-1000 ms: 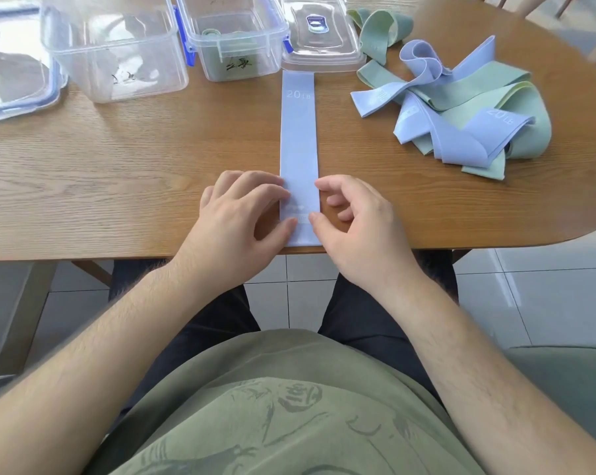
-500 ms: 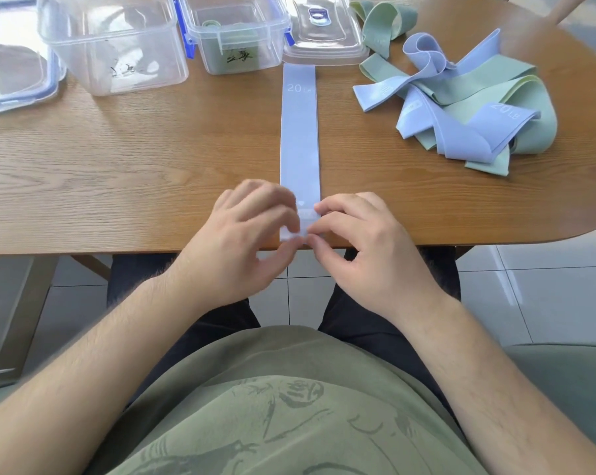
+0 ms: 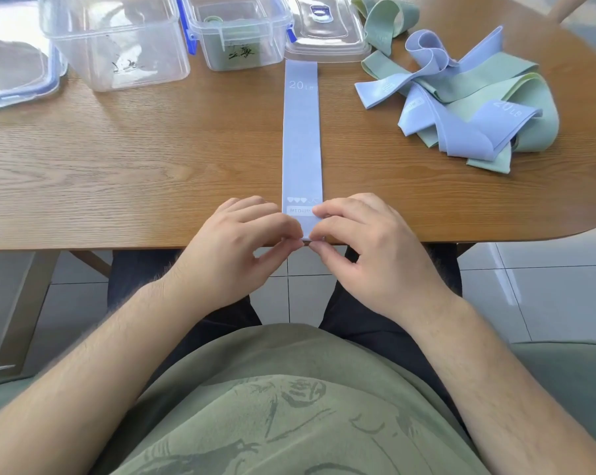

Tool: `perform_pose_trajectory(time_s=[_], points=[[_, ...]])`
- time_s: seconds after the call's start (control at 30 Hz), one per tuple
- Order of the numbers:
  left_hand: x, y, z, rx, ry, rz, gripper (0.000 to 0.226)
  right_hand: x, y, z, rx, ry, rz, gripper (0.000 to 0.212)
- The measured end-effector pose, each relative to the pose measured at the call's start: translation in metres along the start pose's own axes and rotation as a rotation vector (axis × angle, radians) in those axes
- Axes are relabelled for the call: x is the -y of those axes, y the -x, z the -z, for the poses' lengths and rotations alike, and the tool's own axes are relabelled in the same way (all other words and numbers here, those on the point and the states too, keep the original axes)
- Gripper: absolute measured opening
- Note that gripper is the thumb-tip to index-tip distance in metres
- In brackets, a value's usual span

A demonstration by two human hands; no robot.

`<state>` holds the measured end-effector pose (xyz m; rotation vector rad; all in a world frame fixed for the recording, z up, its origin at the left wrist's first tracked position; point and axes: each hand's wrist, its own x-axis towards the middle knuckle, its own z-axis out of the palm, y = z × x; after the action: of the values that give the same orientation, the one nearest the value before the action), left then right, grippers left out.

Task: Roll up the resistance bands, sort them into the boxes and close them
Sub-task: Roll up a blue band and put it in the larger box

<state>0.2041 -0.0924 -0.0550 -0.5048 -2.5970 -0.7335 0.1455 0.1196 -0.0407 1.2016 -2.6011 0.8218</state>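
Observation:
A lilac resistance band (image 3: 301, 132) marked 20 LB lies flat and straight on the wooden table (image 3: 152, 173), running from the boxes to the near edge. My left hand (image 3: 241, 248) and my right hand (image 3: 365, 245) both pinch its near end at the table edge, fingertips nearly meeting. A pile of lilac and green bands (image 3: 467, 97) lies at the right. Two open clear boxes stand at the back: a large one (image 3: 115, 46) and a smaller one (image 3: 238, 32) with a green roll inside.
A clear lid (image 3: 324, 25) lies right of the small box, touching the band's far end. Another blue-rimmed lid (image 3: 12, 63) sits at the far left. The table's rounded edge curves away at the right. My lap is below the near edge.
Both hands have slid back along the band to its near end at the table edge and now pinch it there; before, they rested on the band a little further in.

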Motion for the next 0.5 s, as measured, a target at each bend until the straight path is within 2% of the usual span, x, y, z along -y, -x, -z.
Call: perform_pose_trajectory(time_s=[0.3, 0.5], points=[[-0.003, -0.014, 0.008, 0.072, 0.001, -0.011, 0.006, 0.0, -0.025, 0.015, 0.262, -0.083, -0.044, 0.008], [0.005, -0.017, 0.01, 0.169, 0.057, -0.028, 0.011, 0.001, -0.029, 0.016, 0.323, -0.091, -0.072, 0.012]])
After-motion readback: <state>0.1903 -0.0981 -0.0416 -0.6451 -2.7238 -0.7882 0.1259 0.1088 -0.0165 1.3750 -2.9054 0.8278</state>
